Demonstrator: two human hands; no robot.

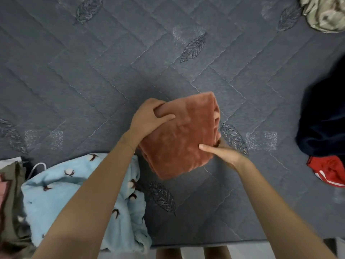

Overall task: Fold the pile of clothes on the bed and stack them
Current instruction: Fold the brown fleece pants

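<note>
Pale floor [192, 252] along bottom edge

Rust-orange folded cloth [183, 135] on a grey-blue bedspread [93, 71].
The bedspread has diamond quilting and dark leaf prints. A fleece [56, 199] is pale blue with white cotton sprigs on brown stems. Other garments: a navy garment [324, 124], red shorts [328, 171] with white stripes, an olive garment [13, 202], a beige cloth [324, 14].

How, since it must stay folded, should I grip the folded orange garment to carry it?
Take the orange garment by two opposite edges, coming from left and right with thumbs on top and fingers round the edges, as the left hand and right hand do. It is a thick, soft bundle with layers showing along its right edge, so pinching through all the layers should keep it together.
</note>
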